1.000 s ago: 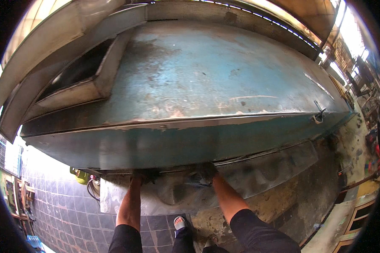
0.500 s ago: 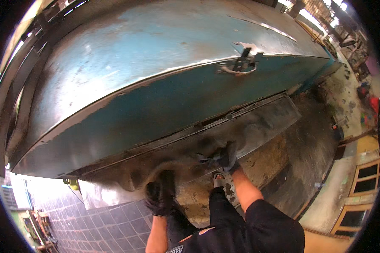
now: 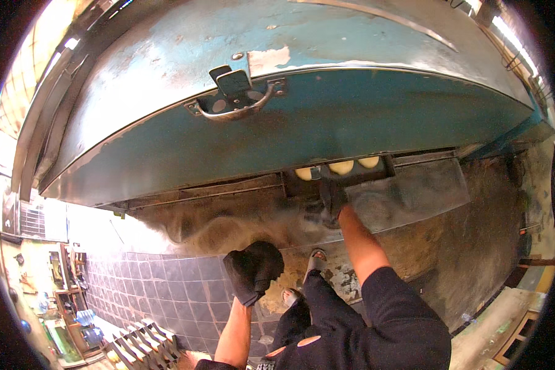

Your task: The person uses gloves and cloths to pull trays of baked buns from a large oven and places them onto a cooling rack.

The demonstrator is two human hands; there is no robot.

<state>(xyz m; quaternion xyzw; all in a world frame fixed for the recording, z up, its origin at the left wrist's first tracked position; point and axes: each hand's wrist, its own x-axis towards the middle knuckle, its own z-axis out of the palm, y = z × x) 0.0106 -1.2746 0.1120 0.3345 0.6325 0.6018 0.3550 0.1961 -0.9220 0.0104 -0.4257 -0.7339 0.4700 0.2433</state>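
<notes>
Grey floor tiles spread over the lower left, before a worn blue cabinet across the top. Pale lettering, partly cut off, marks the dark shirt at the bottom edge. Right of centre, a dark tray showing yellow rounds runs lengthwise left to right, right end slightly higher. The dark-covered right hand is at its front, the left hand lower, apart; how closed, or gripping what, I can't tell.

Site reads as a bakery-like workshop. Evidence: worn blue metal cabinet, dark tray bearing 3 pale-yellow rounds, stained floor.
</notes>
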